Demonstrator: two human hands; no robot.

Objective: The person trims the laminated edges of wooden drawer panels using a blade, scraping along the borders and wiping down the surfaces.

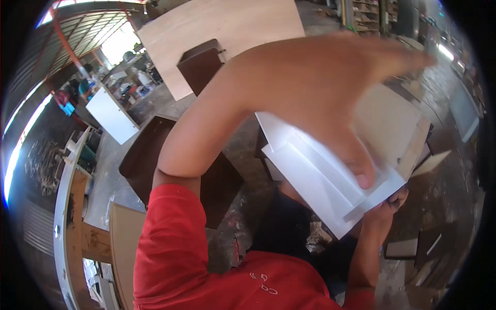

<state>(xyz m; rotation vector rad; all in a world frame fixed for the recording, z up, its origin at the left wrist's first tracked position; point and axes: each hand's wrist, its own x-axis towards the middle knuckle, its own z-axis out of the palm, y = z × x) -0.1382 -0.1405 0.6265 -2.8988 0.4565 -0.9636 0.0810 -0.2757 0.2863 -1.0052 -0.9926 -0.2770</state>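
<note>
My left hand (320, 88) is raised across the view, close to the camera, with its fingers stretched out and blurred and its thumb apart. It hangs over a white box-like piece of panels (320, 181), hiding part of it; nothing shows in its grasp. My right hand (382, 214) is at the white piece's near right corner, fingers curled. Something small and dark shows at those fingers, too little to name. A beige board (390, 121) adjoins the far right side of the white piece.
Dark brown panels (217, 191) stand left of the white piece. A large light plywood sheet (243, 26) lies beyond, with a brown curved piece (199, 67) by it. A white board (111, 116) leans at the left. Brown offcuts (429, 248) lie at the right.
</note>
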